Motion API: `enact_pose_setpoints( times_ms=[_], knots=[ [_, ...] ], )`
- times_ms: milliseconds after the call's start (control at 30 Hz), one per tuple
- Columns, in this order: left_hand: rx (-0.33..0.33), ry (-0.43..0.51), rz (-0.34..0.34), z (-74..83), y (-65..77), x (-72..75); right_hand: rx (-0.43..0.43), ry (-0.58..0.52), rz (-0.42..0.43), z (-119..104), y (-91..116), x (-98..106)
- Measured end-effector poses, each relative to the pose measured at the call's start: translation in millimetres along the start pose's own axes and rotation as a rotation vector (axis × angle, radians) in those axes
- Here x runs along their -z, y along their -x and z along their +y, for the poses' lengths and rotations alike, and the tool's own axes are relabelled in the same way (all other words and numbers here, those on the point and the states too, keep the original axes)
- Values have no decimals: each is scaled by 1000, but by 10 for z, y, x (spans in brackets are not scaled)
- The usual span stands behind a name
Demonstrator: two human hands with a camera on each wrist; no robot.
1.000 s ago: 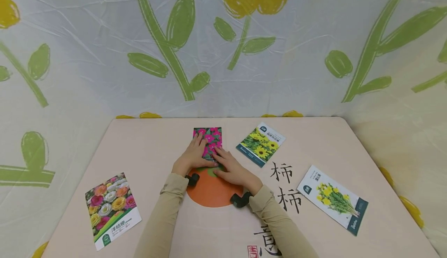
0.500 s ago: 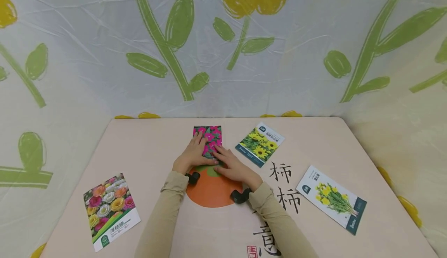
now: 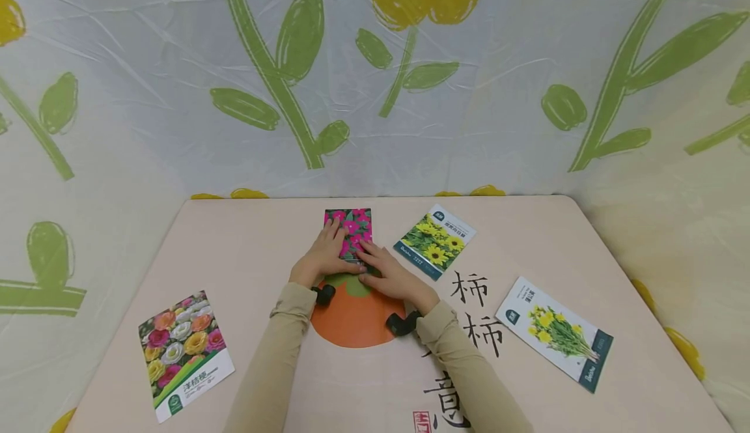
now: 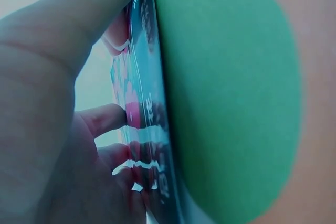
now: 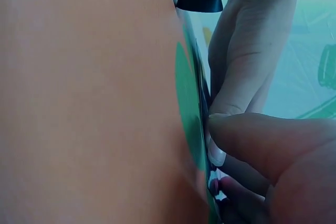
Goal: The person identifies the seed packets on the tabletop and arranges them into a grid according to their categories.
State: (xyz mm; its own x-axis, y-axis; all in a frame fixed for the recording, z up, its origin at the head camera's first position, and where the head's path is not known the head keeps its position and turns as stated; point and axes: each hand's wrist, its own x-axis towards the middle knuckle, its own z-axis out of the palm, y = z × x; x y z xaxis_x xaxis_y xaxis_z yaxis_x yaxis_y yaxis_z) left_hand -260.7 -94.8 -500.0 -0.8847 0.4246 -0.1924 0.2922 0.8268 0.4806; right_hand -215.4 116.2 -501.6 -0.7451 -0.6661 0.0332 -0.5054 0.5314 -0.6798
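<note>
A seed packet with pink flowers [image 3: 357,221] lies flat at the table's far middle, its near end hidden under both hands. My left hand [image 3: 321,256] rests on its left side, fingers spread forward, thumb stretched along the near edge. From the right, my right hand [image 3: 394,278] reaches in with extended fingers on the packet's lower right part. The two thumbs come close together at the near edge. In the left wrist view the packet's dark glossy face [image 4: 149,82] shows beside the thumb. The right wrist view shows the left hand [image 5: 252,45] beyond the right thumb.
A yellow sunflower packet [image 3: 435,241] lies right of the hands, and a packet with a yellow bouquet [image 3: 556,335] farther right. A larger multicoloured flower packet [image 3: 186,356] is at the left. The table cover [image 3: 351,387] bears a printed orange persimmon [image 3: 354,319] and black characters.
The pink-flowered packet has slid slightly away toward the far table edge, with both hands moving along on it. The other packets stay in place while the view shifts a little.
</note>
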Motion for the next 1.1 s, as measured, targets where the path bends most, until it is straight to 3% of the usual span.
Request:
enact_pose_setpoints(
  times_ms=[300, 633, 967, 1100],
  knots=[
    [-10, -5, 5, 41, 2, 47, 3, -6, 9, 35, -15, 6],
    [-31, 55, 15, 20, -9, 28, -24, -37, 36, 32, 5, 0],
    [-13, 102, -13, -76, -66, -53, -78, -316, 141, 34, 60, 64],
    [9, 116, -43, -48, -51, -29, -81, -345, 225, 47, 86, 149]
  ],
)
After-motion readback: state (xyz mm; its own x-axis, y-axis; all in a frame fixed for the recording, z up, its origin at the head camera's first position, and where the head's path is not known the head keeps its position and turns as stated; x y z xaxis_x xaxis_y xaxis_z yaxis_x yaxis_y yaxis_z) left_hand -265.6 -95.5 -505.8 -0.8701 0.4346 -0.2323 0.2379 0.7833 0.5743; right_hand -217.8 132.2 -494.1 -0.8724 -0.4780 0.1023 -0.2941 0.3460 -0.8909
